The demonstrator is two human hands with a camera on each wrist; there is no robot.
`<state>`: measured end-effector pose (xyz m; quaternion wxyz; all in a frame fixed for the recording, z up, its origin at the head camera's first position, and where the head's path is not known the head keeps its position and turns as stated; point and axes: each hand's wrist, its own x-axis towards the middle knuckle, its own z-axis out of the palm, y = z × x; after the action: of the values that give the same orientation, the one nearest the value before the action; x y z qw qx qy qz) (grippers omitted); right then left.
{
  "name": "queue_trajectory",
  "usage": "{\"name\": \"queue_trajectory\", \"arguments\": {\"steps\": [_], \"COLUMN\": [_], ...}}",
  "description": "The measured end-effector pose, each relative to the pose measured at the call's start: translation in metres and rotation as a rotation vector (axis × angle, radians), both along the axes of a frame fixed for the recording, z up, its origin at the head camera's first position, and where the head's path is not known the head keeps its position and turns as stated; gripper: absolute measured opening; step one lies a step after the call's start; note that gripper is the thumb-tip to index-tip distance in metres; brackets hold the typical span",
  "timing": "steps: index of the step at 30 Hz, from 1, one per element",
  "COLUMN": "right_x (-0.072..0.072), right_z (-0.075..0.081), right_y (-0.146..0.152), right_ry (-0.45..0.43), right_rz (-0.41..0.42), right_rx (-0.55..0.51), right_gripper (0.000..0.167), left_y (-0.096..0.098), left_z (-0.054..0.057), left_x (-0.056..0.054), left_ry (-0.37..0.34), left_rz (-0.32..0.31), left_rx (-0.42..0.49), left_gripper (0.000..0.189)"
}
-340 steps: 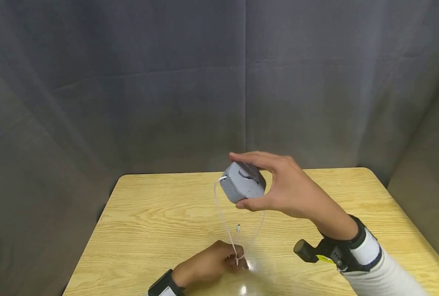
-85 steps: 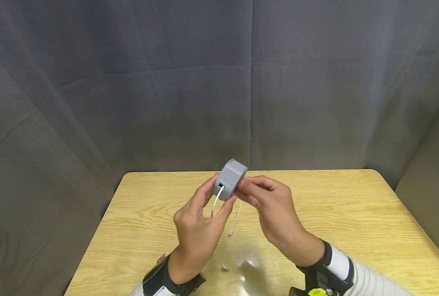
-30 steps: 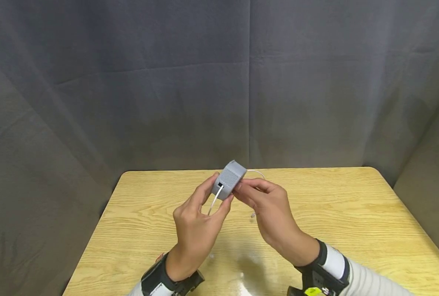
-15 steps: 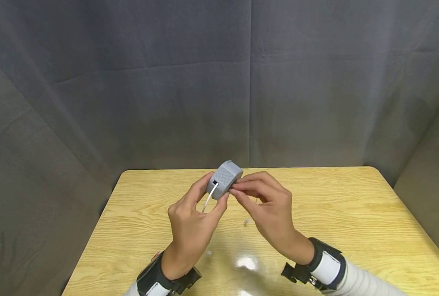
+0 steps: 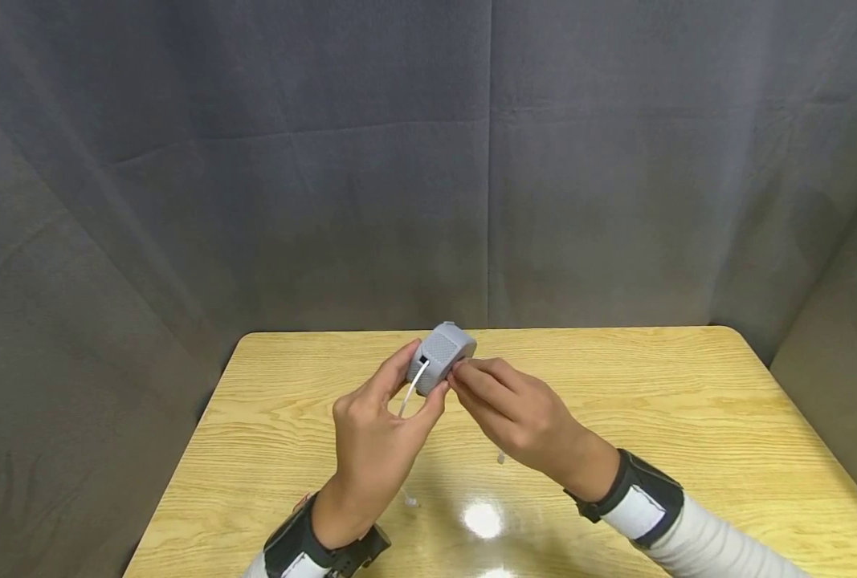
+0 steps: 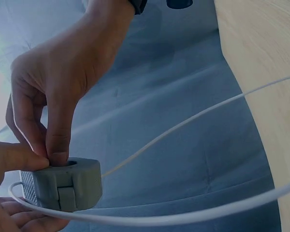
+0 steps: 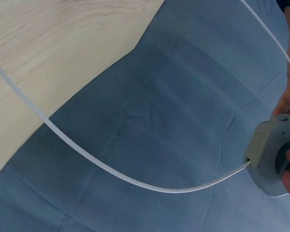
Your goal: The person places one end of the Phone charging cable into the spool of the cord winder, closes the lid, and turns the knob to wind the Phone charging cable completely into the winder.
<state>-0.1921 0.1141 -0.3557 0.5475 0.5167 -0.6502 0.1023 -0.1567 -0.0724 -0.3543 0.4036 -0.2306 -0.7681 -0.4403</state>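
Observation:
A grey cable winder [image 5: 440, 353] with textured sides is held tilted above the table. My left hand [image 5: 377, 429] grips it between thumb and fingers. At its near face, the fingertips of my right hand [image 5: 525, 417] pinch in the round recess; the left wrist view shows that thumb and fingers [image 6: 58, 140] dipping into the opening. White cable [image 7: 87, 154] comes out of a slot in the winder's side, and another length [image 6: 183, 121] leaves the far side. Two small plug ends hang low, one plug [image 5: 410, 502] by my left wrist, the other plug [image 5: 501, 457] under my right hand.
The wood-grain table [image 5: 659, 433] spreads beneath both hands. A grey curtain [image 5: 356, 201] stands behind it and along both sides. Black straps carrying cameras wrap both wrists, such as the right strap [image 5: 641, 490].
Earlier my right hand held the winder and my left the cable ends; now the left holds it. Over the last half second my right hand has twisted at the recess, and the plug ends have shifted.

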Motion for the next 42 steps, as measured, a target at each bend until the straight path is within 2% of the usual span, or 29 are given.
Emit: {"name": "queue_trajectory", "arguments": {"steps": [2, 3, 5, 6, 8, 10, 13, 15, 16, 18, 20, 22, 23, 25, 26, 28, 30, 33, 35, 36, 37, 38, 42], "right_x": [0.000, 0.001, 0.003, 0.005, 0.009, 0.013, 0.018, 0.020, 0.021, 0.022, 0.022, 0.023, 0.023, 0.024, 0.025, 0.027, 0.027, 0.024, 0.020, 0.017, 0.015, 0.013, 0.006], "right_z": [-0.001, -0.002, -0.005, -0.005, -0.005, -0.002, 0.007, 0.013, 0.015, 0.018, 0.019, 0.019, 0.019, 0.017, 0.016, 0.013, 0.009, 0.003, 0.000, -0.001, -0.001, -0.002, -0.003], "right_y": [-0.002, -0.003, -0.007, -0.008, -0.012, -0.016, -0.019, -0.019, -0.019, -0.017, -0.015, -0.015, -0.015, -0.016, -0.016, -0.016, -0.015, -0.010, -0.007, -0.005, -0.003, -0.002, 0.003], "right_ry": [-0.053, -0.108, -0.270, -0.384, -0.674, -1.031, -1.604, -1.915, -2.038, -2.207, -2.272, -2.254, -2.215, -2.075, -1.979, -1.735, -1.433, -0.869, -0.519, -0.376, -0.267, -0.195, -0.045], "right_rz": [0.013, 0.021, 0.037, 0.050, 0.083, 0.144, 0.318, 0.459, 0.532, 0.629, 0.708, 0.689, 0.661, 0.567, 0.508, 0.379, 0.294, 0.138, 0.076, 0.062, 0.054, 0.055, 0.051], "right_rx": [-0.035, -0.069, -0.177, -0.250, -0.423, -0.615, -0.901, -1.055, -1.120, -1.187, -1.232, -1.226, -1.211, -1.169, -1.137, -1.034, -0.895, -0.538, -0.329, -0.246, -0.176, -0.122, -0.018], "right_gripper": [0.018, 0.016, 0.009, 0.006, 0.005, 0.006, 0.013, 0.028, 0.033, 0.038, 0.034, 0.034, 0.031, 0.025, 0.024, 0.018, 0.010, 0.008, 0.013, 0.015, 0.018, 0.020, 0.020], "left_y": [0.000, 0.000, 0.000, 0.000, 0.001, 0.001, 0.003, 0.004, 0.005, 0.005, 0.005, 0.005, 0.005, 0.004, 0.004, 0.003, 0.003, 0.002, 0.002, 0.002, 0.002, 0.002, 0.003], "left_z": [-0.001, -0.001, -0.002, -0.003, -0.005, -0.006, -0.007, -0.008, -0.008, -0.007, -0.007, -0.006, -0.006, -0.006, -0.006, -0.005, -0.004, -0.003, -0.004, -0.004, -0.005, -0.006, -0.007], "left_x": [0.000, 0.000, -0.001, -0.001, -0.002, -0.003, -0.004, -0.004, -0.004, -0.004, -0.003, -0.004, -0.004, -0.003, -0.003, -0.002, -0.001, -0.001, 0.000, 0.000, 0.001, 0.002, 0.002], "left_ry": [0.006, 0.009, 0.021, 0.027, 0.042, 0.071, 0.114, 0.136, 0.141, 0.150, 0.154, 0.153, 0.152, 0.148, 0.144, 0.140, 0.131, 0.108, 0.081, 0.067, 0.054, 0.042, 0.006], "left_rz": [-0.001, -0.001, 0.001, 0.000, 0.004, 0.009, 0.022, 0.035, 0.040, 0.055, 0.061, 0.058, 0.056, 0.048, 0.044, 0.038, 0.033, 0.017, 0.009, 0.005, 0.003, 0.004, 0.007], "left_rx": [-0.007, -0.009, -0.012, -0.011, -0.010, -0.004, 0.010, 0.017, 0.021, 0.021, 0.020, 0.023, 0.027, 0.040, 0.048, 0.059, 0.064, 0.065, 0.058, 0.056, 0.052, 0.045, 0.014], "left_gripper": [0.046, 0.047, 0.048, 0.048, 0.048, 0.049, 0.049, 0.050, 0.050, 0.049, 0.049, 0.048, 0.048, 0.047, 0.047, 0.046, 0.046, 0.048, 0.048, 0.048, 0.048, 0.048, 0.047]}}
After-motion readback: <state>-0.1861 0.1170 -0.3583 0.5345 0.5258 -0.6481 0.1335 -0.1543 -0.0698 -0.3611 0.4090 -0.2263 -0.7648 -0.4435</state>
